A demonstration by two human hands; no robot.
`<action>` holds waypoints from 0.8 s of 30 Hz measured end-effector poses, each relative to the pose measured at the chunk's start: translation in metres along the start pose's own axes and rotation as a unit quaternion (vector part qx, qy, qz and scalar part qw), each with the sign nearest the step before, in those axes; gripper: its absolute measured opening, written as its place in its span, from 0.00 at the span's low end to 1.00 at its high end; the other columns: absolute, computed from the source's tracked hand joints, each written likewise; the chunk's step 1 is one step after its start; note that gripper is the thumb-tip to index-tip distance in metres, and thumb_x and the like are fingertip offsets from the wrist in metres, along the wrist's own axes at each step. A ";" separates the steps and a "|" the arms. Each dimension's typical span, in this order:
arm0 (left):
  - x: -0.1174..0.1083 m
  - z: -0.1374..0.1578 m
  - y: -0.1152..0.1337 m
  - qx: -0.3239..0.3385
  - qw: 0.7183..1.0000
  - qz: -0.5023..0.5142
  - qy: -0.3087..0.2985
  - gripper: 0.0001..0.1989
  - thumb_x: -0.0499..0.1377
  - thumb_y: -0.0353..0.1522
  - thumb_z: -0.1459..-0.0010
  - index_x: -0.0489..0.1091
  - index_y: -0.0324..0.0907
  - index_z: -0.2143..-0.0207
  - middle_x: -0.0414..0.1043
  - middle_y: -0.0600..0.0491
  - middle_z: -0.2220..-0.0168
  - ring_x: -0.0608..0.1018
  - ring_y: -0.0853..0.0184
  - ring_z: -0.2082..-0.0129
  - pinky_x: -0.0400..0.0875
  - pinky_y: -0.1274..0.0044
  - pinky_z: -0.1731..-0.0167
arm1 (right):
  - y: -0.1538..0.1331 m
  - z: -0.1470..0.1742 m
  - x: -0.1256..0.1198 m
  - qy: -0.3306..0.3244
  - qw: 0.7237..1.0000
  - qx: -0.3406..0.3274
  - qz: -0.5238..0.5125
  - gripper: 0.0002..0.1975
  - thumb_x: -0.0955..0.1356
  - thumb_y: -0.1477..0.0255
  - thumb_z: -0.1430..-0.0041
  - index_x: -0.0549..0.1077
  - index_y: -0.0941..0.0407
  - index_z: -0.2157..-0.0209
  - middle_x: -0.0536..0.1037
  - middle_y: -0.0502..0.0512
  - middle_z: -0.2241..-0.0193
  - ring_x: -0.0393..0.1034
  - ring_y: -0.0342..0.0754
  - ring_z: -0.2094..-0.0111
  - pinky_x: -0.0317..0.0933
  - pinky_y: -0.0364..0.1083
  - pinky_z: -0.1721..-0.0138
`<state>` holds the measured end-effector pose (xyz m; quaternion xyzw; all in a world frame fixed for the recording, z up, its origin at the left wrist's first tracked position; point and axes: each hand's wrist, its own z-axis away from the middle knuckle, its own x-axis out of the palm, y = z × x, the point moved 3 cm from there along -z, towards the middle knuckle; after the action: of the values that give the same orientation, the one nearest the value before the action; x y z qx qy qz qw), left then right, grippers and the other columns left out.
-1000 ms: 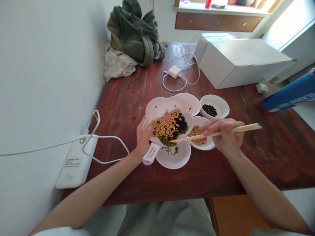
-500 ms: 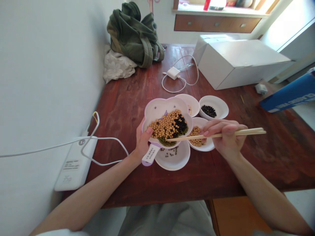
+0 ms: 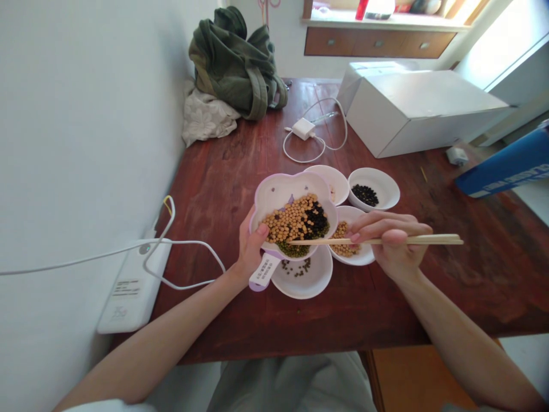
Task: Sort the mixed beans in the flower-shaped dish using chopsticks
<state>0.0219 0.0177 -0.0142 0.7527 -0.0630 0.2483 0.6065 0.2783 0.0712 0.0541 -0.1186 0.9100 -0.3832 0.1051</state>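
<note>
Both forearms are bare from wrist to above the elbow, with no watch, ring or band showing. The left hand (image 3: 250, 245) and right hand (image 3: 392, 243) are ungloved, the nails short and unpainted. White short sleeves show at 7 and 5 o'clock of the view. Light grey cloth covers the lap at 6 o'clock.

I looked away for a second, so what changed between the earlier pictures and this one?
The chopsticks in the right hand levelled out: a second ago they sloped down to the left, now they lie nearly flat, tips at the near edge of the beans in the flower-shaped bowl. The left hand kept its hold on that bowl. The small white dishes and the table stayed put.
</note>
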 end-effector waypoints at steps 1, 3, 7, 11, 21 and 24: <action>-0.001 0.000 0.000 -0.004 1.000 -0.005 0.000 0.26 0.73 0.51 0.41 0.81 0.48 0.46 0.87 0.46 0.50 0.83 0.42 0.38 0.80 0.57 0.38 | -0.001 0.000 0.000 -0.001 1.000 -0.002 0.004 0.21 0.70 0.56 0.23 0.90 0.50 0.66 0.87 0.57 0.72 0.82 0.54 0.73 0.73 0.52 0.75; -0.001 -0.001 -0.001 -0.004 1.000 -0.006 -0.005 0.26 0.73 0.53 0.41 0.82 0.49 0.46 0.87 0.45 0.50 0.82 0.41 0.37 0.82 0.57 0.40 | -0.001 0.000 0.001 -0.002 1.000 -0.002 0.010 0.21 0.70 0.56 0.23 0.89 0.50 0.67 0.87 0.57 0.72 0.83 0.54 0.73 0.74 0.52 0.74; -0.003 -0.001 -0.004 0.011 1.000 0.004 -0.009 0.24 0.73 0.51 0.40 0.82 0.50 0.47 0.87 0.47 0.50 0.83 0.43 0.38 0.82 0.59 0.41 | 0.000 0.001 -0.001 0.006 1.000 -0.006 0.013 0.25 0.69 0.54 0.22 0.88 0.52 0.69 0.87 0.57 0.72 0.83 0.52 0.72 0.75 0.49 0.73; -0.003 -0.001 -0.006 0.012 1.000 0.016 -0.003 0.23 0.73 0.51 0.40 0.82 0.50 0.48 0.87 0.48 0.51 0.84 0.45 0.39 0.83 0.61 0.42 | 0.000 0.001 -0.002 0.008 1.000 -0.015 0.008 0.25 0.69 0.54 0.22 0.88 0.53 0.68 0.86 0.57 0.72 0.83 0.52 0.72 0.76 0.49 0.72; 0.000 0.000 -0.003 0.024 0.999 0.024 -0.014 0.21 0.72 0.48 0.37 0.82 0.47 0.48 0.87 0.47 0.51 0.85 0.48 0.41 0.82 0.60 0.41 | -0.001 -0.001 0.002 -0.052 0.998 -0.029 -0.017 0.21 0.71 0.56 0.24 0.89 0.54 0.63 0.88 0.58 0.69 0.85 0.53 0.69 0.79 0.49 0.67; 0.001 0.000 -0.003 0.021 0.999 0.031 -0.028 0.20 0.72 0.48 0.37 0.82 0.48 0.48 0.86 0.46 0.49 0.84 0.46 0.39 0.82 0.60 0.42 | -0.002 -0.002 0.003 -0.066 0.997 -0.031 -0.028 0.21 0.71 0.56 0.23 0.89 0.55 0.64 0.87 0.58 0.70 0.85 0.52 0.69 0.79 0.48 0.66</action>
<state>0.0240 0.0188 -0.0159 0.7694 -0.0985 0.2469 0.5809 0.2756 0.0706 0.0562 -0.1721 0.9089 -0.3486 0.1510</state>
